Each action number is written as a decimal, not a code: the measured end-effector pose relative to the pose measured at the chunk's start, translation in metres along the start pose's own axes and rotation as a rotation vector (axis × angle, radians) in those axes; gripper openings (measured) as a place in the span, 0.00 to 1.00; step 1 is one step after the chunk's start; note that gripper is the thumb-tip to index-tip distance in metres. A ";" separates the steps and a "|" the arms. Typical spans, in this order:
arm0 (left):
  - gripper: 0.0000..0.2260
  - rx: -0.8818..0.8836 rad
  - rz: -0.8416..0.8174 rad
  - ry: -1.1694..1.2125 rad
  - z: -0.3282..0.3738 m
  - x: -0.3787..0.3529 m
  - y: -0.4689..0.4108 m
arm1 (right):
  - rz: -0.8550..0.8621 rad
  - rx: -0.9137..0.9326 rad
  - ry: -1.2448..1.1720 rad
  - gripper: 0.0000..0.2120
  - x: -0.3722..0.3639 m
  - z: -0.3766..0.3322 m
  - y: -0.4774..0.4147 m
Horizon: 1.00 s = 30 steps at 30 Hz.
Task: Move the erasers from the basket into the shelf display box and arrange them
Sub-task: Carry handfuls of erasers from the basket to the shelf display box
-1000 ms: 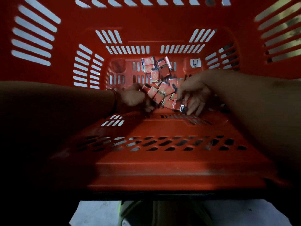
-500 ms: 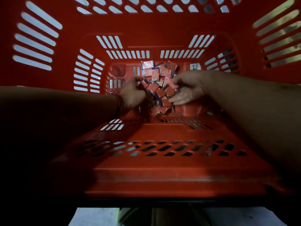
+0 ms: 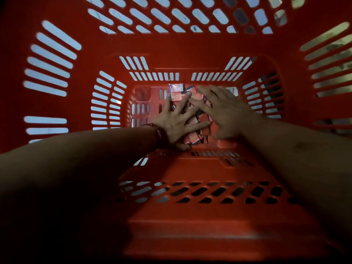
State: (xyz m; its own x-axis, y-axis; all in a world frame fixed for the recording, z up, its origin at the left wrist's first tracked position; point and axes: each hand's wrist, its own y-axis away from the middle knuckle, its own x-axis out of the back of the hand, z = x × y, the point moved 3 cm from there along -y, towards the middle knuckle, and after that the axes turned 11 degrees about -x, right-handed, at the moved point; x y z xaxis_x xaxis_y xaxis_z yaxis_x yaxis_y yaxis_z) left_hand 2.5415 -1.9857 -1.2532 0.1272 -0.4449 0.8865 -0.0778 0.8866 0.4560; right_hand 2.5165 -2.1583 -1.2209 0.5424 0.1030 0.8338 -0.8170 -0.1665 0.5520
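I look down into a deep red slotted basket point(image 3: 190, 50). Several small wrapped erasers point(image 3: 202, 121), red with silvery ends, lie heaped on its floor. My left hand point(image 3: 175, 122) lies flat over the left side of the heap with fingers spread, a red bracelet on its wrist. My right hand point(image 3: 222, 109) lies spread over the right side of the heap, its fingers reaching toward the far erasers point(image 3: 176, 91). Both hands press on the pile and cover much of it. The shelf display box is not in view.
The basket's near wall point(image 3: 200, 216) rises below my forearms and its slotted side walls point(image 3: 49, 73) close in on both sides. A bare patch of basket floor point(image 3: 142, 94) shows left of the heap. A white label is half hidden behind my right hand.
Both hands have opened from curled, picking poses and now lie flat with spread fingers on the heap. The camera has moved closer into the basket.
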 end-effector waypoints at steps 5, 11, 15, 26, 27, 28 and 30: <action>0.37 0.079 0.221 -0.059 -0.010 -0.013 0.012 | 0.102 0.003 0.023 0.60 -0.005 -0.010 -0.012; 0.30 0.135 0.320 -0.073 -0.045 -0.026 0.025 | 0.189 -0.042 0.017 0.55 -0.010 -0.003 -0.015; 0.38 0.241 0.207 -0.071 -0.059 -0.022 0.029 | 0.215 -0.081 0.044 0.53 -0.013 0.001 -0.011; 0.34 0.190 0.328 0.039 -0.057 -0.034 0.029 | 0.232 -0.071 0.120 0.51 -0.032 -0.002 -0.013; 0.34 0.189 0.328 0.061 -0.058 -0.033 0.029 | 0.205 -0.078 0.111 0.51 -0.032 -0.001 -0.014; 0.34 0.185 0.315 0.082 -0.059 -0.032 0.028 | 0.178 -0.089 0.097 0.52 -0.032 0.000 -0.014; 0.33 0.176 0.293 0.122 -0.060 -0.029 0.028 | 0.133 -0.111 0.050 0.52 -0.030 0.000 -0.014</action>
State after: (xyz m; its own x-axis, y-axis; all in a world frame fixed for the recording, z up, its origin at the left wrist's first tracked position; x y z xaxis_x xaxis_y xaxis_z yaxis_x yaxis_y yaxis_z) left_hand 2.5949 -1.9404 -1.2704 0.1904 -0.1472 0.9706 -0.2957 0.9342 0.1997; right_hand 2.5121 -2.1592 -1.2534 0.4196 0.1361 0.8974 -0.8992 -0.0729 0.4315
